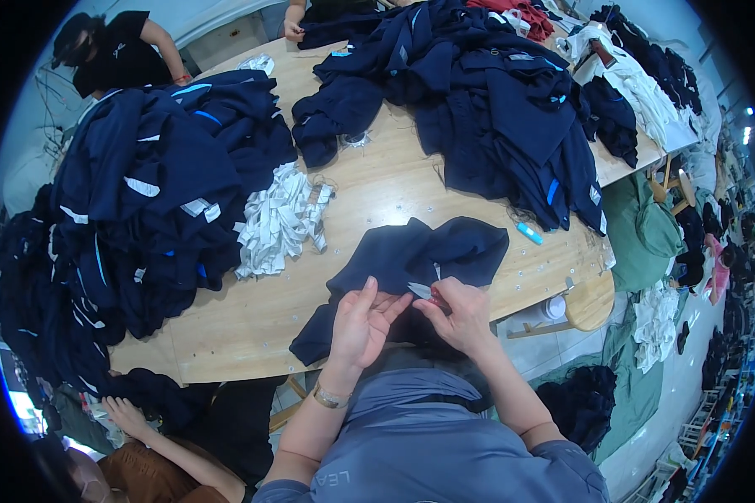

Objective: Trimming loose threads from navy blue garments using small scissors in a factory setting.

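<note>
A dark navy garment [419, 256] lies crumpled on the wooden table [377, 189] right in front of me. My left hand [361, 323] rests on its near edge with the fingers raised and spread. My right hand [457, 312] pinches a small metal snipping tool [420, 290], whose tip points left over the fabric between both hands. The handle of the tool is hidden inside my fingers.
A large heap of navy garments [143, 201] covers the table's left side and another pile [478, 101] fills the far right. A bundle of white strips [278, 220] lies beside the left heap. A light blue marker [528, 233] sits near the right edge. Other people work at the far left [113, 54] and lower left [134, 419].
</note>
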{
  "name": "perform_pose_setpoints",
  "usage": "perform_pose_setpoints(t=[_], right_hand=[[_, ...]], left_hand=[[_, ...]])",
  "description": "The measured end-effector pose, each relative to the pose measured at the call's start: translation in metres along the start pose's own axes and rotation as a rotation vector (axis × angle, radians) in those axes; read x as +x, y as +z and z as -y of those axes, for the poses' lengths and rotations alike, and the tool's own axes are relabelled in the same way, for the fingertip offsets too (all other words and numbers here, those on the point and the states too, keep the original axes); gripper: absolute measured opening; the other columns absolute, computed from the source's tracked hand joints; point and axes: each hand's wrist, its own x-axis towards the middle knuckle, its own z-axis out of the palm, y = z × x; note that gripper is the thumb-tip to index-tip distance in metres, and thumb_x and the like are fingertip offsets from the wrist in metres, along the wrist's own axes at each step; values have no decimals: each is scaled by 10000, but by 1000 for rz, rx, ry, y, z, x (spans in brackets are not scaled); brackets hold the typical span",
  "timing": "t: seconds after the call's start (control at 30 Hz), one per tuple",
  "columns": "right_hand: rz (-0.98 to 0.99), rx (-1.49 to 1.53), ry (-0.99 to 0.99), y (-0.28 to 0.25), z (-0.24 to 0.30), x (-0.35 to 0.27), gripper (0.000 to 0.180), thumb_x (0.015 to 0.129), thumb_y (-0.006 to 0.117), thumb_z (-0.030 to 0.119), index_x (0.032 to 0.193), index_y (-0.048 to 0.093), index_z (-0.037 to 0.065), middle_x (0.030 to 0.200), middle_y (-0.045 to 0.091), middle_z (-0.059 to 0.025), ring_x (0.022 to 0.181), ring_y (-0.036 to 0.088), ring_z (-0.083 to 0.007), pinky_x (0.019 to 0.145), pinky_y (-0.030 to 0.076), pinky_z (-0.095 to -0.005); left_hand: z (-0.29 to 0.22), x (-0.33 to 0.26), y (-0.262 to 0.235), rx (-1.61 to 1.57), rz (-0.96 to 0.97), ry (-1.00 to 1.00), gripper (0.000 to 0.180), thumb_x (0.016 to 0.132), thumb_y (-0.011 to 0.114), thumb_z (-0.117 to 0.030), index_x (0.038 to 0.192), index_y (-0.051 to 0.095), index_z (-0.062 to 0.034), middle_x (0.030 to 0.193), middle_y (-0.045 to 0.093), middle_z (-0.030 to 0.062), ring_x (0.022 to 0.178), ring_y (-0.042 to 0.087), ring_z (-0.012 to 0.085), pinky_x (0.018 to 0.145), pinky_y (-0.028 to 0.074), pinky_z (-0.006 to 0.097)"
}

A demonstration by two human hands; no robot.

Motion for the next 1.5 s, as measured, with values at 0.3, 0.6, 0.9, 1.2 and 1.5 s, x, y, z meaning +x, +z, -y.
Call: perform_pose_setpoints(t=[0.3, 0.6, 0.9, 1.2, 1.5], right_hand=[[-93, -118, -82, 5, -1, 2, 276, 706, 722, 278, 729, 549, 64, 596, 491, -49, 484, 500, -219, 459, 372, -317], [-82, -103, -69, 5, -2, 2, 272, 708, 718, 281, 729, 554, 65, 600, 487, -49, 485, 490, -219, 462, 365, -314], [-73, -99, -70, 5, -4, 4, 272, 702, 723, 270, 736, 556, 59, 607, 494, -52, 487, 492, -218, 463, 365, -313], [-53, -65, -59, 7, -5, 2, 248, 723, 721, 233, 754, 555, 52, 599, 498, -59, 494, 503, -209, 468, 376, -302], [-160, 243, -26, 10, 6, 10, 421, 668, 778, 144, 871, 430, 21, 851, 487, -120, 727, 577, -232, 578, 446, -289]], left_hand=[[3, -2, 0, -104, 39, -16, 323, 958, 427, -223, 855, 565, 51, 958, 606, 210, 958, 590, 266, 912, 462, 366], [5, -1, -1, -135, 67, -16, 317, 958, 424, -215, 933, 579, 60, 1002, 612, 193, 968, 589, 250, 928, 448, 356], [8, 0, -1, -138, 73, -19, 310, 958, 422, -210, 960, 579, 58, 1011, 614, 195, 971, 591, 246, 926, 450, 347], [7, -1, -1, -135, 88, -20, 303, 957, 425, -205, 948, 578, 57, 1024, 610, 199, 993, 585, 257, 941, 440, 360], [20, 2, -25, -226, 155, -68, 253, 946, 465, -222, 964, 602, -10, 962, 625, 125, 933, 572, 198, 874, 422, 319]])
